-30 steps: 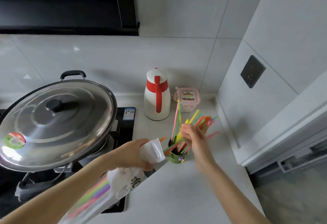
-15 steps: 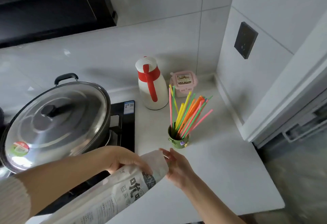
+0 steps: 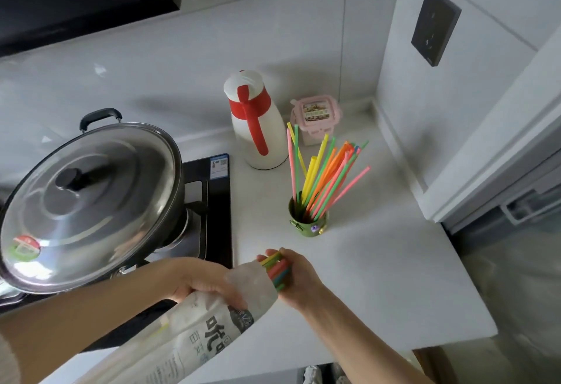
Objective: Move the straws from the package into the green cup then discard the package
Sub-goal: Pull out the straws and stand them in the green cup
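Note:
A small green cup (image 3: 307, 226) stands on the white counter with several coloured straws (image 3: 321, 177) leaning out of it to the right. My left hand (image 3: 197, 277) grips the white printed straw package (image 3: 194, 332) near its open mouth. My right hand (image 3: 299, 277) is closed on a bunch of coloured straws (image 3: 277, 268) whose ends stick out of the package mouth. Both hands are in front of the cup, apart from it.
A white and red thermos jug (image 3: 258, 128) and a pink lidded box (image 3: 315, 115) stand behind the cup. A large lidded wok (image 3: 88, 201) sits on the black hob (image 3: 215, 195) at left. The counter edge (image 3: 455, 338) drops off at right.
My right hand left the cup, came down to the package mouth and closed on a new bunch of straws. The view tilted and moved closer.

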The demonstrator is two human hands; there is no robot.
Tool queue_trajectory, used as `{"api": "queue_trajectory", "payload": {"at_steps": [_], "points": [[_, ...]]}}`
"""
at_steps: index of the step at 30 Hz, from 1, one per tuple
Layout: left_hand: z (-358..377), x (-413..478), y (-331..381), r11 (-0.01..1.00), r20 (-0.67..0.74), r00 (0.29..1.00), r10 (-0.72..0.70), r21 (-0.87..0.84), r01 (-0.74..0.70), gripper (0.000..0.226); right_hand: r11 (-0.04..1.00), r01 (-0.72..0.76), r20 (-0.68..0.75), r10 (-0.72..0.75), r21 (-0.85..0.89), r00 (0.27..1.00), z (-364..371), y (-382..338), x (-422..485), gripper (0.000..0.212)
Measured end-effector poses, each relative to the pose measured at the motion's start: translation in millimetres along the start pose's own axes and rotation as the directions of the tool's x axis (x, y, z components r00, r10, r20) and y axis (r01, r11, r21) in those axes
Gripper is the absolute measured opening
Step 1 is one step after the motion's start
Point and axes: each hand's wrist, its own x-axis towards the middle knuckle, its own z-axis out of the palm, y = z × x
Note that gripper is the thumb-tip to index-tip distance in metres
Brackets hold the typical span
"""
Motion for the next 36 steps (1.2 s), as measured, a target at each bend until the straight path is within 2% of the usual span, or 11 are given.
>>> {"api": "queue_trajectory", "payload": {"at_steps": [3,6,10,14,17,19,22,25,30,33,36], "points": [[4,1,-6,0.981,-0.124,0.973,0.194,0.046,-0.19,0.033,0.996,0.093,0.075,-0.092,-0.009,0.993,9,-7,-4,0.026],[7,1,-9,0.939,-0.231,0.91,0.344,0.069,-0.337,0.041,0.981,0.19,0.117,-0.184,-0.043,0.976,20,-20,-13,0.02],[11,-2,-9,0.864,-0.321,0.809,0.492,0.066,-0.499,0.041,0.941,0.269,0.223,-0.222,-0.207,0.949,30,-33,-33,0.036],[15,-9,-4,0.808,-0.364,0.744,0.561,0.044,-0.587,0.035,0.792,0.372,0.314,-0.24,-0.483,0.919,39,-29,-48,0.031],[18,-13,-1,0.777,-0.391,0.7,0.597,0.067,-0.626,0.033,0.725,0.432,0.3,-0.314,-0.537,0.901,45,-27,-51,0.046],[19,-14,1,0.748,-0.39,0.677,0.625,0.049,-0.662,0.031,0.643,0.476,0.268,-0.399,-0.6,0.877,51,-27,-55,0.051],[23,-15,5,0.703,-0.389,0.641,0.661,0.024,-0.711,0.03,0.509,0.539,0.233,-0.545,-0.671,0.805,58,-27,-60,0.039],[27,-14,10,0.657,-0.397,0.603,0.692,0.0,-0.754,0.031,0.439,0.603,0.201,-0.673,-0.666,0.712,67,-33,-66,0.033],[33,-12,15,0.626,-0.418,0.572,0.706,-0.009,-0.779,0.033,0.439,0.675,0.158,-0.759,-0.593,0.632,85,-52,-78,0.038],[34,-14,14,0.618,-0.425,0.56,0.711,-0.003,-0.786,0.038,0.393,0.743,0.203,-0.797,-0.541,0.569,93,-66,-88,0.043],[33,-15,12,0.614,-0.444,0.538,0.717,0.036,-0.788,0.043,0.399,0.817,0.242,-0.817,-0.417,0.523,106,-81,-101,0.043]]}}
